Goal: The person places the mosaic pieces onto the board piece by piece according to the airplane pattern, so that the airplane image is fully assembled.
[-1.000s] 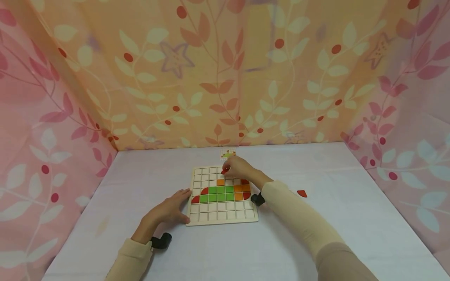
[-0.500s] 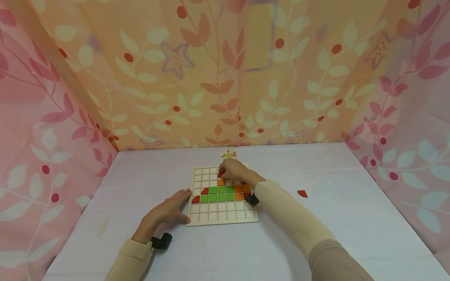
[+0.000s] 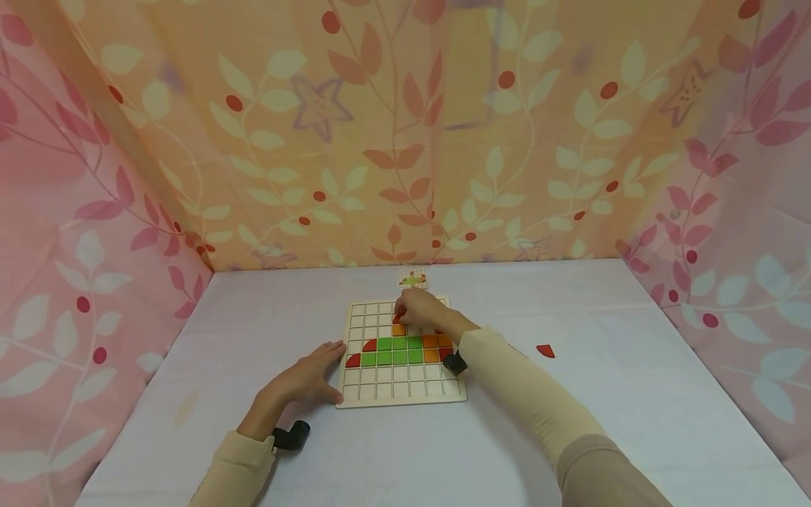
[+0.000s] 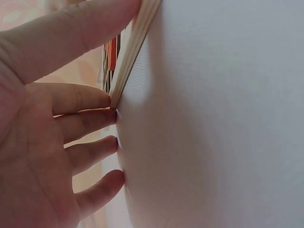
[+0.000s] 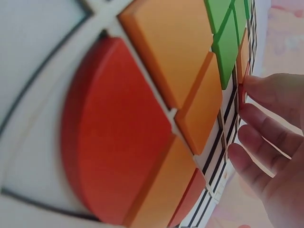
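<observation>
A wooden grid board [image 3: 402, 403] lies on the table with green, orange and red tiles in its cells. My right hand [image 3: 423, 308] reaches over its far part and pinches a red quarter-round tile [image 3: 397, 319] between thumb and forefinger. That tile is at the cell just beyond a lone orange square [image 3: 398, 329]. In the right wrist view the fingertips [image 5: 247, 113] are right at the board's surface, with the red edge showing between them. My left hand [image 3: 310, 374] rests with spread fingers against the board's left edge, thumb at the near corner.
Behind the board lies a small pattern card [image 3: 413, 277] with a similar coloured figure on a grid. One loose red tile [image 3: 545, 351] lies on the white tablecloth [image 3: 608, 415] to the right. Floral cloth walls [image 3: 405, 141] enclose the back and sides.
My right hand has moved slightly left and nearer, bringing the red tile down to the cell behind the orange square. The left hand stays where it was on the board's edge.
</observation>
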Demonstrator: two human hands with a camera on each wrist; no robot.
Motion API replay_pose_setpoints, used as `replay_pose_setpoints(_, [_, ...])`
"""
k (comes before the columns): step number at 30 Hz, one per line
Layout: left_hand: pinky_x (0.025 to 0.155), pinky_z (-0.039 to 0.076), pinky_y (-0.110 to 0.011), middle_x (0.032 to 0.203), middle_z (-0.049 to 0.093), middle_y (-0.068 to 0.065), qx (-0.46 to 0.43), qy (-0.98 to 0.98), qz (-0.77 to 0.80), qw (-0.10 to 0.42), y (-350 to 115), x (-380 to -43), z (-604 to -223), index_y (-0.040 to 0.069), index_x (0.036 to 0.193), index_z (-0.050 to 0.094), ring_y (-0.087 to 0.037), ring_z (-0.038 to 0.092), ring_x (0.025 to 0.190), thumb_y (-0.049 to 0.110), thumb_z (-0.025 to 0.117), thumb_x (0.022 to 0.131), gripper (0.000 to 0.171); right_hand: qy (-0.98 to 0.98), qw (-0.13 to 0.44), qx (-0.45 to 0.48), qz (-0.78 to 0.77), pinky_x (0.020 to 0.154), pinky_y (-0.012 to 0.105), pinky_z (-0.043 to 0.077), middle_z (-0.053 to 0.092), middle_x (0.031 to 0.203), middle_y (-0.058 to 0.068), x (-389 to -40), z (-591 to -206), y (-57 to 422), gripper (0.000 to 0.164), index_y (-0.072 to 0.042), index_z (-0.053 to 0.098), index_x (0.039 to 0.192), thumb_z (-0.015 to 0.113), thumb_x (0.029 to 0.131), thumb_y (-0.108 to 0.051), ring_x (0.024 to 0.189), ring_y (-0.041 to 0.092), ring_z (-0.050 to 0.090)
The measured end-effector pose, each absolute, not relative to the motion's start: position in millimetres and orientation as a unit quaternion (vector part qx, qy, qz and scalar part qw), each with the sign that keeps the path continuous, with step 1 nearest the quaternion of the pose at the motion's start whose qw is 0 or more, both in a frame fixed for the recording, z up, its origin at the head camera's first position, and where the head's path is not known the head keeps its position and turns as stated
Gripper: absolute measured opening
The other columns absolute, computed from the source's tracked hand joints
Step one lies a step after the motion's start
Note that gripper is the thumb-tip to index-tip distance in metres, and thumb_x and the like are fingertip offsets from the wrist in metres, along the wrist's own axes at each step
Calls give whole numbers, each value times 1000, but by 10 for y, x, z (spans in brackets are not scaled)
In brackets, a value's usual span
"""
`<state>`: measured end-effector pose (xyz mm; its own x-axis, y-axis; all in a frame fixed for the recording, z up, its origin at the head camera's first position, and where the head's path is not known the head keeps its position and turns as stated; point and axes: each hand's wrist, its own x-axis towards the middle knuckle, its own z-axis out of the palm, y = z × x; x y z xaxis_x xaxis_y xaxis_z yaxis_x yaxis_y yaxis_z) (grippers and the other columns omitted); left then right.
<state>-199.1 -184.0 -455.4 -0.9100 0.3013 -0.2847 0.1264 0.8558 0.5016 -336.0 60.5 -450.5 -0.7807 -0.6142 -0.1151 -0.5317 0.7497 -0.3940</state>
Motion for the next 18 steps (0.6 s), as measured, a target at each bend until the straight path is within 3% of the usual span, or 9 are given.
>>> replay_pose_setpoints(10, [115,22,-64,159,31,-14,112,946,242,182,-1851,-1989,-4563,4,150,36,-39,21,148,19,88,67,98,928,110,-309,-175,84,32,54,73,97,4,-3351,-4492,612,15,-10,76,100,66,91,-16,86,16,61])
replay_pose_setpoints(18, [116,21,-63,160,30,-13,110,947,239,182,-1854,-1999,-4582,5,150,35,-38,20,149,19,87,69,98,916,110,-310,-229,88,34,53,69,105,6,-3292,-4312,731,21,-8,74,108,65,92,-19,97,19,62])
